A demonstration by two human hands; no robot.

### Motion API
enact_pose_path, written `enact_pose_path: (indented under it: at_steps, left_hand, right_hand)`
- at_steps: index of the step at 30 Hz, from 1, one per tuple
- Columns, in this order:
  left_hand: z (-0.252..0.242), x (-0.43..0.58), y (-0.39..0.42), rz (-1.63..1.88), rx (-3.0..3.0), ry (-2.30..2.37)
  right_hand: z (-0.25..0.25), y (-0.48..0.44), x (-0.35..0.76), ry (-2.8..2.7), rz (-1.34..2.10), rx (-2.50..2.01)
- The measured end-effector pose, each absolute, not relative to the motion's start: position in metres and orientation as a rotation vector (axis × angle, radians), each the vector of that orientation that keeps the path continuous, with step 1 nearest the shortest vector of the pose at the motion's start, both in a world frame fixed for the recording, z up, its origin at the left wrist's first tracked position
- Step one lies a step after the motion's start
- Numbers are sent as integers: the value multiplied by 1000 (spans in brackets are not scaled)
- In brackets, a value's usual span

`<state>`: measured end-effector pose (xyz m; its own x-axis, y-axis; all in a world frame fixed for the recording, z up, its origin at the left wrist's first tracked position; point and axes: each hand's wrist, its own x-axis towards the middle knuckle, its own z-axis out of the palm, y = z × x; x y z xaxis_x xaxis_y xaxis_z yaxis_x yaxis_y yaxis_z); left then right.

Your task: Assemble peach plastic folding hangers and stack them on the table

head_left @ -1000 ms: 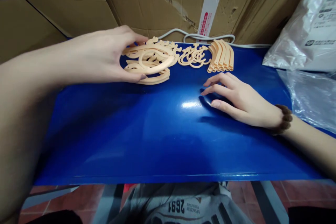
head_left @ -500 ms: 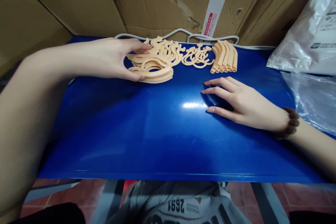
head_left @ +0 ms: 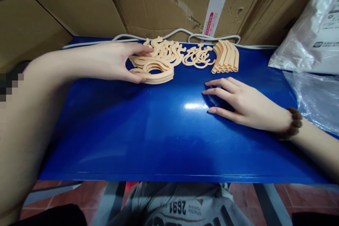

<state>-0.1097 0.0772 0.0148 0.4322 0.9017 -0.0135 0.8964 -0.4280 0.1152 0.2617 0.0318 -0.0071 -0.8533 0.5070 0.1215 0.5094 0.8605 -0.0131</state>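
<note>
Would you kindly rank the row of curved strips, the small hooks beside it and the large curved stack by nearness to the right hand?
1. The row of curved strips, beyond the right hand.
2. The small hooks, left of the strips.
3. The large curved stack, far left, in the left hand.

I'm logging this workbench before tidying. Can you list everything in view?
table: one, blue, fills the middle
curved pieces: one stack, peach, far left of table
small hooks: one pile, peach, far middle
curved bars: one row, peach, right of hooks
cable: one, white, along far edge
boxes: several, brown, behind table
bags: two, white and clear, right
bracelet: one, brown, right wrist
left grip: one, closed on curved pieces
right grip: one, open, flat on table
</note>
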Motion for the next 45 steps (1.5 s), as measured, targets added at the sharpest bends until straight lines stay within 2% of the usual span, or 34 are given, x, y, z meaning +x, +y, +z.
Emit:
enact_pose_path:
  at_steps: [45]
  left_hand:
    - [10,-138,91,-46,2520,1613]
  right_hand:
    - [-5,31,261,-2910,0,-802]
